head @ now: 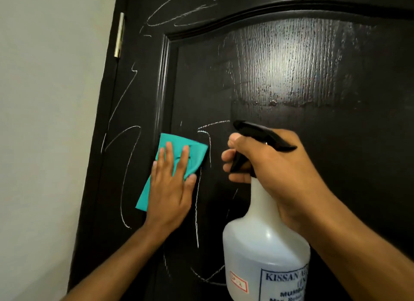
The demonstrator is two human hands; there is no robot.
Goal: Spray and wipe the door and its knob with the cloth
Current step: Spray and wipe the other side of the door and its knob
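A black panelled door (pixel 291 76) fills the view, scribbled with white chalk lines (pixel 127 166) on its left side and lower middle. Its upper panel glistens wet. My left hand (pixel 170 188) lies flat, fingers straight, pressing a teal cloth (pixel 192 152) against the door beside the panel's left moulding. My right hand (pixel 268 164) grips the black trigger head of a translucent white spray bottle (pixel 264 251), fingers curled round the trigger, nozzle facing left toward the door. No knob is in view.
A pale wall (pixel 44 121) runs down the left side. A brass hinge (pixel 119 35) sits on the door's left edge near the top. The bottle carries a printed label (pixel 284 282) and a small red-bordered sticker.
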